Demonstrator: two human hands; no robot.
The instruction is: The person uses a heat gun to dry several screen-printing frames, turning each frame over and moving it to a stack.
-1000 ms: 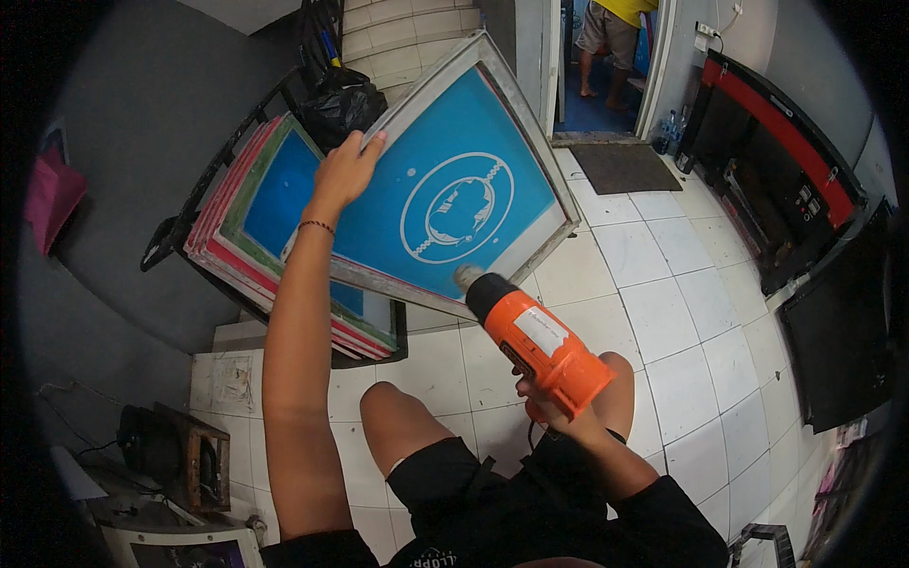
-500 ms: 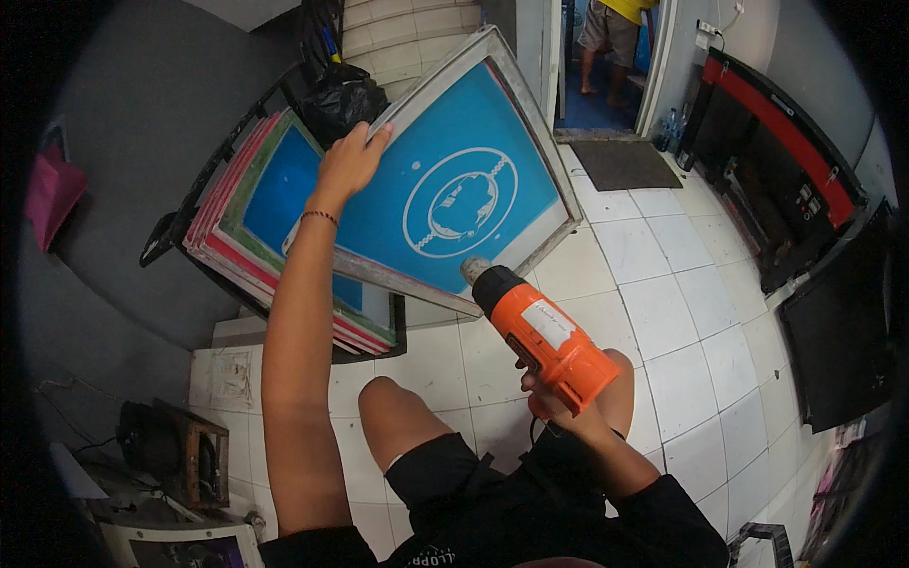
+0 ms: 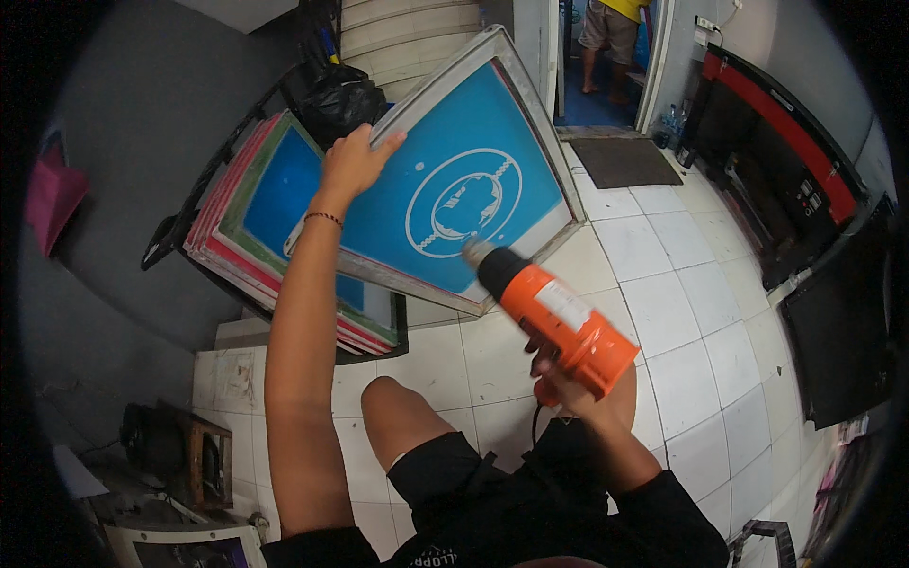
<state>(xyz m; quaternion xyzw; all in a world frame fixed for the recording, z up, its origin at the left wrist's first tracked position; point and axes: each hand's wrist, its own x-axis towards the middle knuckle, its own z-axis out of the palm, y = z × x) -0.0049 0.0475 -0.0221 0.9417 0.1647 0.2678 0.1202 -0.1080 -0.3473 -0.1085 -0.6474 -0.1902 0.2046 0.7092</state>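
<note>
My left hand (image 3: 356,168) grips the upper left edge of a screen printing frame (image 3: 530,104), fingers wrapped over its grey rim. The frame stands tilted, its blue mesh bearing a pale round design. In my right hand (image 3: 568,383) is an orange heat gun (image 3: 573,327) with a black collar and a metal nozzle. The nozzle points at the lower part of the mesh, near the design's bottom edge; whether it touches cannot be made out. Behind the held frame, several more screen frames (image 3: 256,213) lean together in a black rack.
A black plastic bag (image 3: 343,99) sits beyond the rack, by the stairs (image 3: 398,38). Another person (image 3: 611,43) stands in the doorway, behind a dark mat (image 3: 625,163). A black and red machine (image 3: 772,170) stands at right. A wooden-framed fan-like object (image 3: 208,464) is at lower left.
The heat gun has shifted slightly right and up, its nozzle now nearer the design. My left hand and the frame have moved a little to the right.
</note>
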